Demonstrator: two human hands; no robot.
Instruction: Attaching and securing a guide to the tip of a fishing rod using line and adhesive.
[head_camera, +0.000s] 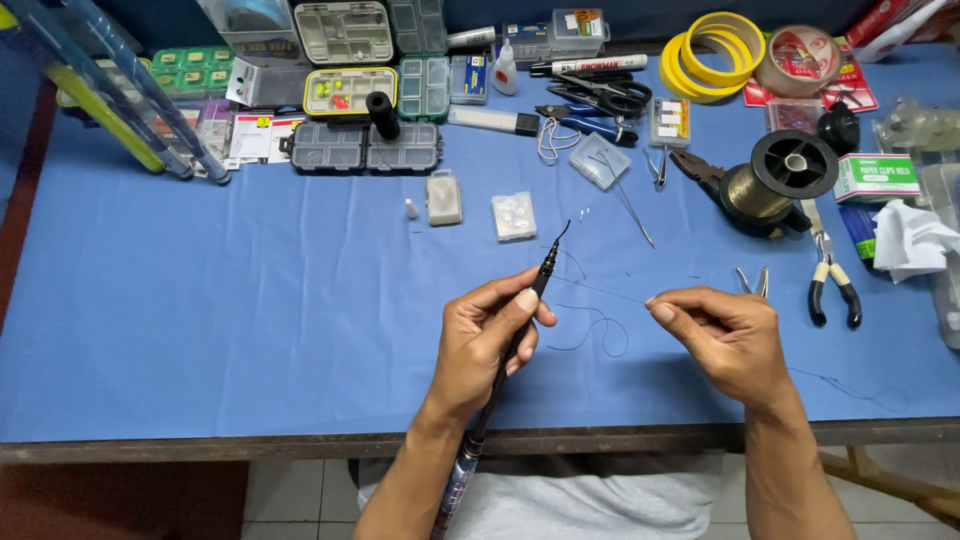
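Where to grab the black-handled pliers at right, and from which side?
Take the pliers by the two black handles, coming from above at the near end. They lie flat on the blue table, handles splayed toward the person, metal jaws pointing away toward the line spool.

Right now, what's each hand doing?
Left hand: closed on the thin black rod.
Right hand: fingertips pinched on the fine line.

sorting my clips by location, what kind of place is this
Probably a home hobby bench for fishing tackle: a blue-covered table with small tackle boxes, a spool of line and pliers.
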